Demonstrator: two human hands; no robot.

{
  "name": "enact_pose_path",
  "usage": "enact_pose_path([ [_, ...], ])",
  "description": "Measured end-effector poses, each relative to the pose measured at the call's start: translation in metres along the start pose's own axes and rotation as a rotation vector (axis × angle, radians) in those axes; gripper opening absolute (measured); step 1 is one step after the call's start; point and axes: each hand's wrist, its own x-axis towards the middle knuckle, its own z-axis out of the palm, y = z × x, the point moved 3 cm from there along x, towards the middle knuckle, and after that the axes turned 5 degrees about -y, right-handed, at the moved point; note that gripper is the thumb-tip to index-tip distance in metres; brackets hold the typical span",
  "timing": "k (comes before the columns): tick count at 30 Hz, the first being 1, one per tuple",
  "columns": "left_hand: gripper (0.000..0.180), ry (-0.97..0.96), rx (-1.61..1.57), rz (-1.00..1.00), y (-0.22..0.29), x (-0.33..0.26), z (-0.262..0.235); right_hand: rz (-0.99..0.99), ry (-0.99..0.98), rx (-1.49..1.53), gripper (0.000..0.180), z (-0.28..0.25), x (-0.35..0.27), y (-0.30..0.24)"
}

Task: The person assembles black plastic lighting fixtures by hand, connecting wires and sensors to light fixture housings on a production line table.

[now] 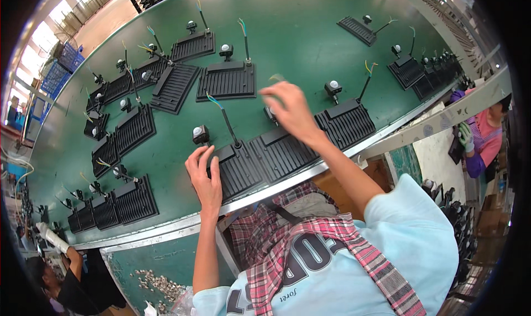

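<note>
Head-camera view over a green conveyor belt (298,34): a person in a pale blue shirt and a pink plaid apron works at black ribbed floodlight housings lying back-up along the near edge. The left hand (206,177) lies flat and unclenched on one ribbed housing (239,169), fingers spread across its fins and gripping nothing; a small motion sensor head (200,134) with a white dome sits just beyond the fingertips, and a black cable (227,122) with bared coloured wire ends rises from the housing's top edge. The right hand (290,111) hovers above the neighbouring housing (282,153), fingers curled downward near a second sensor; motion blur hides whether they pinch anything, so its grasp cannot be told. A third housing (345,122) with its own sensor lies just to the right. More of the same units crowd the belt: a row at the left edge (113,205), a cluster at upper left (177,83), one at centre (227,81) and others at upper right (406,70). Below the belt at lower left, a green tray (166,258) holds a scatter of small pale screws (157,285). Another worker in pink (487,133), wearing a green glove, stands at the right; a dark-clothed person (66,277) with a white glove is at lower left.
</note>
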Motion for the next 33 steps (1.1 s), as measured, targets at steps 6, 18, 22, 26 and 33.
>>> enact_pose_path([
  [6,0.031,0.132,-0.193,-0.104,0.022,0.028,0.006,-0.104,0.013,0.003,0.023,0.06,0.038,-0.047],
  [18,0.023,0.389,-0.913,-0.327,0.007,0.05,0.007,0.103,-0.611,0.537,0.026,0.098,0.018,-0.079],
  [22,0.024,0.394,-1.119,-0.391,-0.005,0.025,-0.006,0.136,-0.678,0.551,0.023,0.109,0.006,-0.088],
  [26,0.028,0.402,-0.677,-0.437,-0.024,-0.034,-0.073,0.118,-0.664,0.371,0.021,0.115,0.005,-0.103],
  [33,0.013,0.394,0.389,-0.663,-0.016,-0.205,-0.207,-0.115,-0.515,0.218,0.018,0.132,0.005,-0.096],
])
